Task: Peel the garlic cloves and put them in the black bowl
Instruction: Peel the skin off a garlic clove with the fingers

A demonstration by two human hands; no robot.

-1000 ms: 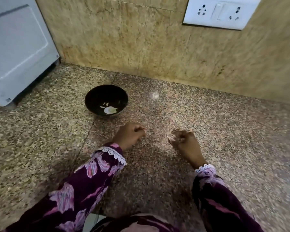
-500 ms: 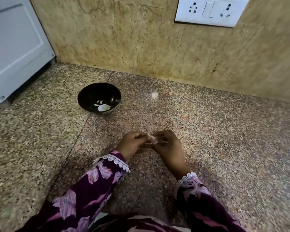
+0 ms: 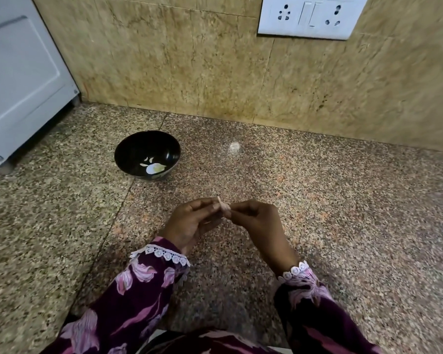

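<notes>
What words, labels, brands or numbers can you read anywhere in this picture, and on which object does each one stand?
None can be read.
White appliance: small dark marks at its lower corner, too small and blurred to read.
Switchboard: sockets and switches only, no lettering shows.
Black bowl: no text; a pale pattern near its base is unclear.

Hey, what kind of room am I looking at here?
Most likely a home kitchen: a speckled granite counter against a tiled wall, a switch-and-socket plate, and a black bowl holding a peeled garlic clove.

Speckled granite bench [image 3: 343, 226] meeting a tiled wall; black bowl [image 3: 128, 159] standing near the back left, small pale scrap [image 3: 234, 146] lying near the back edge.
</notes>
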